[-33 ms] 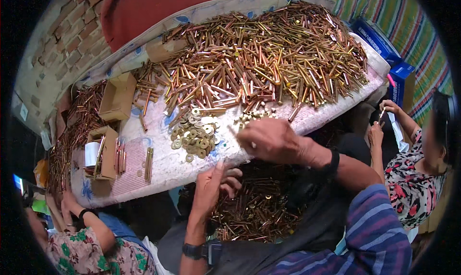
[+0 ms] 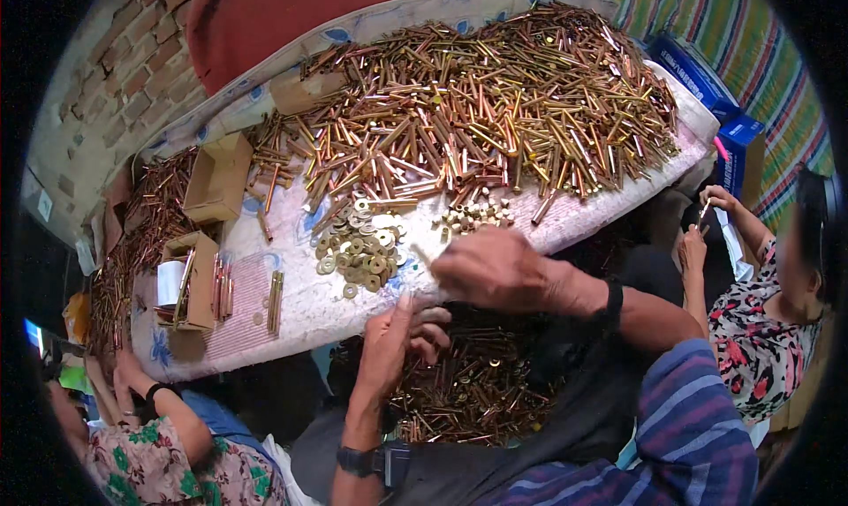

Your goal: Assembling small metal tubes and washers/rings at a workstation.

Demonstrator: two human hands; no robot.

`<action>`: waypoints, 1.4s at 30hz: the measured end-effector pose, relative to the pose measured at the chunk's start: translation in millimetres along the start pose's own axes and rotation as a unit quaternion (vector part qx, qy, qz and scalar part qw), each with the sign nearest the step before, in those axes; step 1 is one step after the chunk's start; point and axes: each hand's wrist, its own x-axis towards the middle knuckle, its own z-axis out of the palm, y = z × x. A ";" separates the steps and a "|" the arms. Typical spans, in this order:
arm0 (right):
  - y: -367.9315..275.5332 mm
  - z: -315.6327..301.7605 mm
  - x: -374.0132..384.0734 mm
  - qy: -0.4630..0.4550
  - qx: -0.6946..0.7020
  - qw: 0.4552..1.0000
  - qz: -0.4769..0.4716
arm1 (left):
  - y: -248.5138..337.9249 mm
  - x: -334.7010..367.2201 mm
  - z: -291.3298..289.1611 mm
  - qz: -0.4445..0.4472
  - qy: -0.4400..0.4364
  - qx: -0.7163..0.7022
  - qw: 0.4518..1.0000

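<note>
My right hand (image 2: 495, 272), smeared by motion, is closed above the table's front edge. A thin pale rod (image 2: 418, 254) sticks out from its fingers; its kind is too blurred to tell. My left hand (image 2: 397, 343) is just below the edge, thumb up and fingers curled; whatever it may hold is hidden. Flat metal washers (image 2: 358, 250) lie in a heap left of my right hand. Small brass-coloured nuts (image 2: 477, 213) are spread behind that hand. A large mound of long metal bolts or sleeves (image 2: 495, 100) covers the far table.
Two cardboard boxes (image 2: 201, 272) (image 2: 216, 179) stand at the left, with rods beside the nearer one. Below the edge, between my arms, lies a pile of metal fasteners (image 2: 473, 391). A person sits at the right (image 2: 760, 329), another at lower left (image 2: 177, 453). Blue boxes (image 2: 698, 78) stand far right.
My right hand has shifted slightly left and down, and more of the nuts show behind it. The left hand has barely moved.
</note>
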 end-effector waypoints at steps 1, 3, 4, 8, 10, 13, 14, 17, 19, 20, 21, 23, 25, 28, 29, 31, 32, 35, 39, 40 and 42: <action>-4.8 3.2 -2.5 -0.022 0.015 0.999 -0.025 | 2.5 1.4 4.8 -0.015 -0.013 -0.089 0.996; -12.5 14.1 -2.8 -0.034 0.014 0.997 -0.064 | -0.6 3.8 -4.5 0.007 -0.057 -0.083 0.995; -13.8 16.8 -1.5 -0.033 0.016 0.997 -0.064 | -6.7 5.0 -11.4 0.013 -0.050 -0.097 0.994; -17.2 23.0 5.1 -0.032 0.053 0.995 -0.083 | -4.2 4.5 -9.1 0.006 0.015 -0.142 0.990; -16.2 24.8 6.8 -0.026 0.094 0.993 -0.062 | -4.1 1.6 -11.2 -0.020 0.054 -0.171 0.984; 7.5 20.5 9.6 -0.051 0.095 0.992 0.060 | -6.3 -2.2 -24.8 -0.043 0.051 -0.220 0.973; 23.4 26.4 7.6 -0.035 0.094 0.990 0.098 | -4.7 -2.6 -24.8 -0.040 0.048 -0.242 0.968; 54.6 41.6 12.6 -0.024 0.009 0.982 0.189 | -5.8 -6.1 -38.5 -0.029 0.046 -0.332 0.942; 71.3 50.5 11.9 -0.062 -0.051 0.977 0.200 | -4.6 -7.3 -43.0 -0.021 0.049 -0.340 0.939; 74.1 54.5 15.7 -0.094 -0.060 0.973 0.204 | -4.3 -9.8 -46.3 -0.015 0.034 -0.360 0.932; 75.3 58.6 18.0 -0.126 -0.070 0.967 0.209 | -3.9 -12.1 -48.6 -0.009 0.020 -0.380 0.925; 72.1 65.9 20.9 -0.158 -0.056 0.962 0.215 | -1.7 -14.6 -49.9 -0.007 0.026 -0.382 0.924; 67.7 72.3 25.9 -0.189 -0.043 0.956 0.220 | -0.9 -16.1 -49.8 0.006 0.039 -0.361 0.932; 62.7 81.7 32.2 -0.219 -0.040 0.952 0.212 | -0.7 -17.3 -50.5 0.006 0.069 -0.311 0.948; 62.5 83.5 34.8 -0.220 -0.039 0.952 0.211 | 0.0 -17.4 -48.6 0.006 0.070 -0.311 0.948; 62.3 85.2 38.9 -0.215 -0.037 0.949 0.228 | 1.8 -18.6 -43.6 0.006 0.097 -0.257 0.962; 65.1 87.7 37.5 -0.215 -0.038 0.949 0.228 | 0.7 -18.3 -42.5 0.006 0.096 -0.257 0.962; 71.9 92.8 35.8 -0.130 -0.012 0.972 0.196 | -2.5 -16.5 -40.1 0.011 0.090 -0.221 0.971; 71.2 87.6 37.2 -0.168 -0.006 0.962 0.214 | -5.3 -14.5 -39.7 0.009 0.103 -0.170 0.980; 69.8 85.3 37.1 -0.152 0.018 0.965 0.213 | -6.1 -13.9 -40.1 0.007 0.102 -0.163 0.981; 71.9 86.2 30.4 -0.138 0.014 0.966 0.219 | -6.0 -11.9 -37.1 0.002 0.102 -0.150 0.983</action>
